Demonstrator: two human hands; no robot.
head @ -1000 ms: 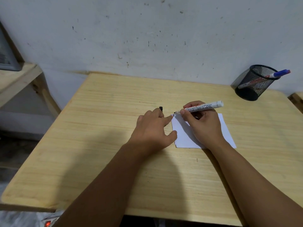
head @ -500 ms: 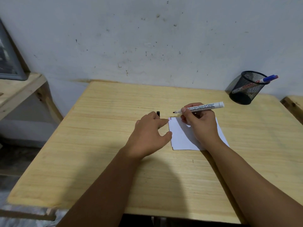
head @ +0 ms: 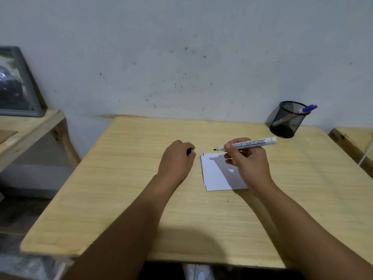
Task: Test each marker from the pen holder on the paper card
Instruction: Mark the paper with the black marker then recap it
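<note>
My right hand [head: 249, 164] holds a white board marker [head: 249, 143], uncapped, its black tip pointing left a little above the top left corner of the white paper card [head: 219, 174]. Short coloured strokes show at that corner. My left hand [head: 176, 160] rests left of the card, fingers curled around the marker's black cap [head: 189, 151]. A black mesh pen holder [head: 287, 120] stands at the table's back right, with a blue-capped marker [head: 306, 109] and a red-marked one leaning inside.
The wooden table [head: 131, 188] stands against a grey wall. A lower wooden shelf [head: 26, 128] with a framed picture [head: 16, 85] is at the left. Another wooden surface [head: 357, 138] adjoins at the right.
My right hand lifted the marker's tip off the card's corner. My left hand left the card's edge and closed around the black cap beside it.
</note>
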